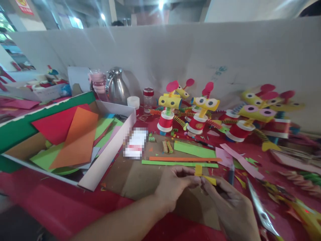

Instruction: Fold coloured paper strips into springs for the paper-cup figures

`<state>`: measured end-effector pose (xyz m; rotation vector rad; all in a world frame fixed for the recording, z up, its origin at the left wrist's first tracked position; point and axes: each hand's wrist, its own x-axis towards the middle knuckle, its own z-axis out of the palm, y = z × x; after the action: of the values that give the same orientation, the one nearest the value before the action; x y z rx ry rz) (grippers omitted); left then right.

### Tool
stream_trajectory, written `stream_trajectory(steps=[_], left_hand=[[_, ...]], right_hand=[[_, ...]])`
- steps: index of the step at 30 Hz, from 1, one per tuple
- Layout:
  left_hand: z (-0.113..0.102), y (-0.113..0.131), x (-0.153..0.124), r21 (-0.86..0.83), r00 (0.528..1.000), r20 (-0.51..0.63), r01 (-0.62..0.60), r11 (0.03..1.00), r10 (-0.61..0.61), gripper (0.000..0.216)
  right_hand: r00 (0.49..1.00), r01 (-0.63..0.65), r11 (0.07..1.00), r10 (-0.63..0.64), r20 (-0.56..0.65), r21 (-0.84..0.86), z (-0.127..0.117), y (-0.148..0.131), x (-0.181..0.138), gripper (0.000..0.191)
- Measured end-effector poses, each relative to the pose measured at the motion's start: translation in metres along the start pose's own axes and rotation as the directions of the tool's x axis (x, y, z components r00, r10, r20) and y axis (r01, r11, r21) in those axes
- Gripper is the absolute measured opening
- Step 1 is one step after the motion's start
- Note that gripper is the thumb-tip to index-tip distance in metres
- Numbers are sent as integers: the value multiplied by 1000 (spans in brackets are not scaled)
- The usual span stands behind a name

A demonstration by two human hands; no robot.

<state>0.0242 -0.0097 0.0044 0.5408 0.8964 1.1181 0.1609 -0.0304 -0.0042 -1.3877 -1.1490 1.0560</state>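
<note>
Between the fingertips of both hands is a small folded yellow paper strip, one short end standing up and the other pointing right. My left hand pinches it from the left, and my right hand pinches it from the right. Both hands hover over a brown cardboard sheet. Just beyond the fingers lie a light green strip and an orange strip. Farther back are a wider green paper piece and small folded paper springs.
An open box of coloured paper stands left. Scissors lie right of my right hand. Several paper-cup figures line the back before a grey partition. A metal jug and a glass jar stand behind the box.
</note>
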Motion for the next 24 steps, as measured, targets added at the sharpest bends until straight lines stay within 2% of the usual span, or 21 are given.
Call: stream_trajectory(steps=[3, 7, 11, 13, 16, 21, 24], left_hand=[[0, 1, 0, 22, 999, -30, -24, 999, 25, 29], [0, 2, 0, 63, 997, -48, -60, 996, 63, 23], [0, 0, -1, 63, 997, -32, -61, 996, 63, 22], [0, 0, -2, 57, 999, -24, -46, 997, 48, 20], [1, -1, -2, 52, 999, 15, -36, 998, 36, 20], [2, 2, -2, 81, 995, 90, -49, 995, 42, 24], [1, 2, -1, 147, 996, 58, -76, 986, 68, 23]], right_hand=[[999, -19, 1000, 18, 42, 23, 1, -2, -2, 26], [983, -145, 969, 119, 138, 199, 5, -1, -2, 26], [980, -156, 962, 122, 157, 225, 4, 2, -2, 24], [986, -114, 981, 93, 135, 155, 2, 1, -2, 24], [997, 25, 998, -21, 78, -53, -4, -1, -2, 24], [962, 273, 894, -255, 98, -356, -8, -7, -1, 20], [927, 367, 840, -364, 87, -400, -6, -9, 0, 15]])
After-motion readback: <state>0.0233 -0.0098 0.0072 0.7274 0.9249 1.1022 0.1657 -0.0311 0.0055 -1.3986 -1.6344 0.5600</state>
